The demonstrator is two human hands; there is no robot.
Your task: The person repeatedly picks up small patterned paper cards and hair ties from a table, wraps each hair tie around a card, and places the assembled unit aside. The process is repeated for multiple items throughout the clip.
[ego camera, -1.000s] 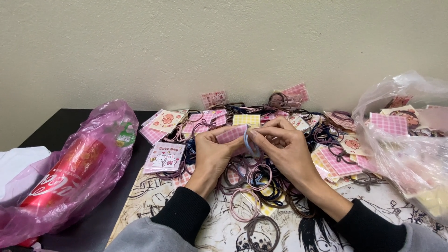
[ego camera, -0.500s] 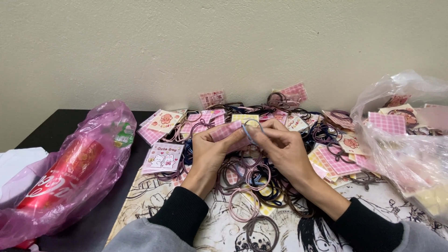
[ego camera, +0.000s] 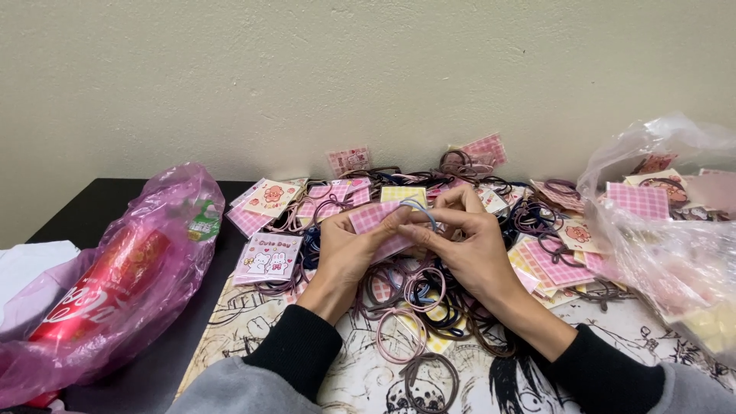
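My left hand [ego camera: 351, 249] holds a small pink checked card [ego camera: 370, 219] above the middle of the table. My right hand [ego camera: 469, 245] pinches a thin blue hair tie [ego camera: 418, 209] against the card's right edge, fingertips of both hands touching. Below my hands lies a heap of loose hair ties [ego camera: 418, 303] in pink, brown and dark colours. More pink and yellow cards [ego camera: 268, 257] are scattered around the heap.
A pink plastic bag [ego camera: 126, 276] with a red package inside lies at the left on the dark table. A clear plastic bag [ego camera: 667, 230] holding more cards sits at the right. A printed black-and-white sheet [ego camera: 238, 337] covers the table under the heap. A wall stands close behind.
My hands have stayed together at the card, shifting only slightly; the blue hair tie now loops over the card's right edge.
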